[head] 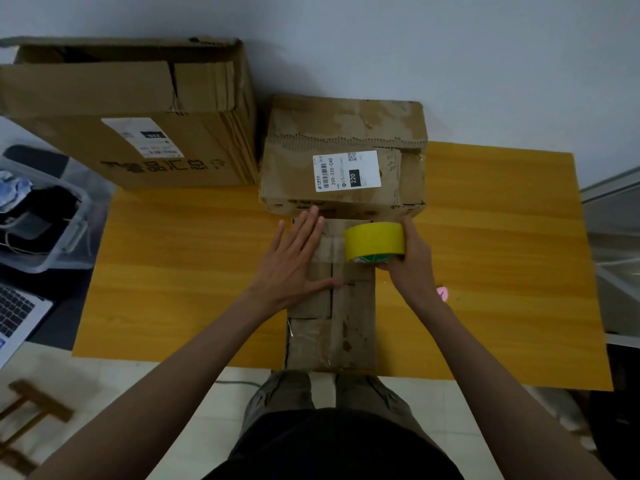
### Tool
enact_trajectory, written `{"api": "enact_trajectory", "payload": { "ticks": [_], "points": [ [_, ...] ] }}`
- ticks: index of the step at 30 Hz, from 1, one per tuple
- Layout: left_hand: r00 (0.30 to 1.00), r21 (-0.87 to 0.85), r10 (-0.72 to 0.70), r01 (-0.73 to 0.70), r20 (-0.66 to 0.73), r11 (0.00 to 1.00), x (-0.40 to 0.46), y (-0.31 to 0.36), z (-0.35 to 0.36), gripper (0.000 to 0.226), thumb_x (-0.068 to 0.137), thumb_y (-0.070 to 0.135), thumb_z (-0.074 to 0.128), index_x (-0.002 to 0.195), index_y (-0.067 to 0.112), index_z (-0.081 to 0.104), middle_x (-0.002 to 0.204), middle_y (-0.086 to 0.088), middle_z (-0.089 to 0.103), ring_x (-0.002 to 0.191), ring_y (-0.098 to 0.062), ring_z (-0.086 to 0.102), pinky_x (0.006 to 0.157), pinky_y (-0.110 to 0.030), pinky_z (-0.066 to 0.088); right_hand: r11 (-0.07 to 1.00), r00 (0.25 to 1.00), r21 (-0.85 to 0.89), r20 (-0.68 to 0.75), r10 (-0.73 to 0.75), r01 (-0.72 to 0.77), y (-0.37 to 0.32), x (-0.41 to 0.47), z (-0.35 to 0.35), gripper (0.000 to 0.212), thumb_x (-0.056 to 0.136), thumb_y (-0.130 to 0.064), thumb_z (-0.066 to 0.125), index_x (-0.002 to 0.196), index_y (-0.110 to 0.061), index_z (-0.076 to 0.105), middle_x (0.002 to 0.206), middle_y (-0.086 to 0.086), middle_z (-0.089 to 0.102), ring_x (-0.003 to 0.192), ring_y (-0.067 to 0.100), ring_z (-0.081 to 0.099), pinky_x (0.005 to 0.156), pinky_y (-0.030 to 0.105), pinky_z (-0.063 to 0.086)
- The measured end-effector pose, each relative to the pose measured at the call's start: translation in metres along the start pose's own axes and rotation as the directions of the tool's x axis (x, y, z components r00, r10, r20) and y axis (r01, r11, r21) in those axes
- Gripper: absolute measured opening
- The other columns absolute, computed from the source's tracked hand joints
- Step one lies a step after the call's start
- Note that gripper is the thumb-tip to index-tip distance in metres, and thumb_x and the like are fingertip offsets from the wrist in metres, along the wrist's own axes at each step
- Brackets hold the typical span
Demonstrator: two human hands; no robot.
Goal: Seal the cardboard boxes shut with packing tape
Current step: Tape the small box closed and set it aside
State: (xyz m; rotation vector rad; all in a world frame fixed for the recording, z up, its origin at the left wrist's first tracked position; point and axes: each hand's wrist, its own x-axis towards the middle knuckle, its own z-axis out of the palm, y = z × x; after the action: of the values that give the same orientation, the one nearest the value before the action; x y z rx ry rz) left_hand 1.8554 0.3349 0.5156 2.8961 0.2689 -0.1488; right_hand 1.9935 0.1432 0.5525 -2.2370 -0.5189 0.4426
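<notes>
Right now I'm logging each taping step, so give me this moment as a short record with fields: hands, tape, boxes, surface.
left hand: left hand flat, fingers straight, pressing on the narrow box
right hand: right hand grips the yellow tape roll at the narrow box's far end
centre seam: no yellow tape visible on it
other boxes: labelled box just beyond, flaps down; large box far left, top open
surface: yellow wooden table
</notes>
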Motion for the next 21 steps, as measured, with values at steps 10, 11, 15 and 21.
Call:
{"api": "enact_trajectory", "payload": {
  "ticks": [10,11,15,21],
  "points": [
    [0.990,-0.098,-0.140,0.137,-0.021,0.986,0.000,0.075,0.014,0.103,0.092,0.081,0.029,0.163,0.013,-0.001,0.169,-0.013,-0.014,0.156,-0.024,-0.014,0.128,-0.045,0.003,0.984,0.989,-0.110,-0.038,-0.143,0.138,-0.009,-0.009,0.008,0.035,0.079,0.006,0.059,0.109,-0.010,0.049,0.093,0.001,0.049,0.076,0.020,0.046,0.053,0.024,0.026],
    [0.988,-0.093,-0.152,0.149,-0.023,0.984,0.000,0.076,0.014,0.102,0.093,0.080,0.030,0.163,0.013,-0.002,0.169,-0.013,-0.014,0.156,-0.024,-0.014,0.128,-0.045,0.004,0.984,0.989,-0.110,-0.032,-0.148,0.143,-0.009,-0.009,0.008,0.035,0.079,0.005,0.059,0.110,-0.011,0.050,0.095,0.004,0.052,0.076,0.022,0.048,0.052,0.028,0.029],
    [0.986,-0.119,-0.165,0.161,-0.023,0.980,0.000,0.078,0.015,0.101,0.093,0.079,0.032,0.163,0.015,-0.003,0.169,-0.011,-0.016,0.156,-0.022,-0.014,0.128,-0.045,0.003,0.980,0.985,-0.105,0.002,-0.170,0.169,-0.005,-0.007,0.004,0.039,0.079,0.011,0.055,0.112,-0.008,0.049,0.092,0.002,0.048,0.074,0.023,0.045,0.054,0.033,0.030],
    [0.977,-0.111,-0.214,0.212,-0.006,0.971,0.003,0.085,0.015,0.108,0.087,0.086,0.029,0.163,0.016,-0.004,0.169,-0.011,-0.014,0.156,-0.023,-0.013,0.127,-0.048,0.001,0.990,0.991,-0.046,0.008,-0.136,0.136,-0.005,-0.004,0.003,0.041,0.079,0.014,0.052,0.116,-0.003,0.048,0.075,-0.002,0.042,0.062,0.013,0.039,0.051,0.029,0.022]
  ]
}}
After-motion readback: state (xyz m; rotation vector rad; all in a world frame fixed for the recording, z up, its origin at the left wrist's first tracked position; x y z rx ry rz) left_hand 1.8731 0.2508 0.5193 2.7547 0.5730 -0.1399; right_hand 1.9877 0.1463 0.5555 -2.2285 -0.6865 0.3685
